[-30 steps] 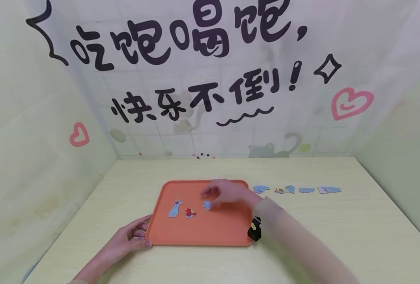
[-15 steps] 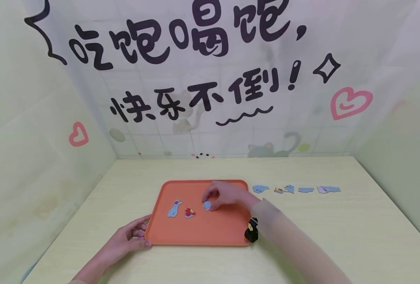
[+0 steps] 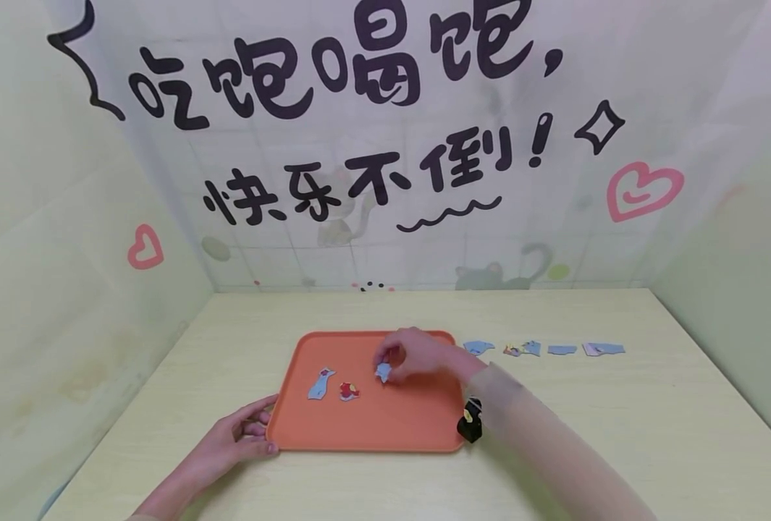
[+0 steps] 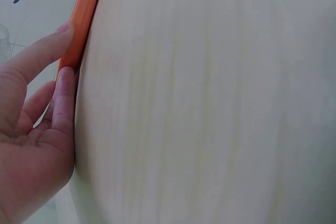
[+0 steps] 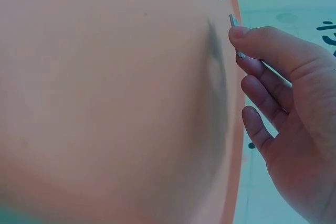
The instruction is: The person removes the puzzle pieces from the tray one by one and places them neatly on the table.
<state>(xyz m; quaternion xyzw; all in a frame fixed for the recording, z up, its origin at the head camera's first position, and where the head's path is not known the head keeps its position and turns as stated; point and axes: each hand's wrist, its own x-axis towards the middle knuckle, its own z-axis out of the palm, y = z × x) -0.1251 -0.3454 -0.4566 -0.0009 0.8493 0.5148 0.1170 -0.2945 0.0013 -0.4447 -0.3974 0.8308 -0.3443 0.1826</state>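
Note:
My right hand (image 3: 419, 354) pinches a small light blue puzzle piece (image 3: 382, 372) between thumb and fingers, a little above the orange tray (image 3: 372, 430). The right wrist view shows the piece (image 5: 233, 20) edge-on at the thumb tip, with the other fingers loosely curled. Left of it on the tray lie a red-patterned puzzle piece (image 3: 349, 391) and a longer blue puzzle piece (image 3: 321, 384). My left hand (image 3: 238, 434) grips the tray's near left corner; in the left wrist view its thumb and a finger touch the orange rim (image 4: 84, 30).
To the right of the tray, several more puzzle pieces (image 3: 562, 349) lie in a row on the pale wooden table (image 3: 587, 412). A black thing with a yellow patch (image 3: 470, 420) shows beside the right wrist. A printed curtain (image 3: 333, 260) stands behind the table.
The right hand has closed its fingertips on the light blue piece and lifted it slightly off the tray. The left hand keeps its place at the tray's corner.

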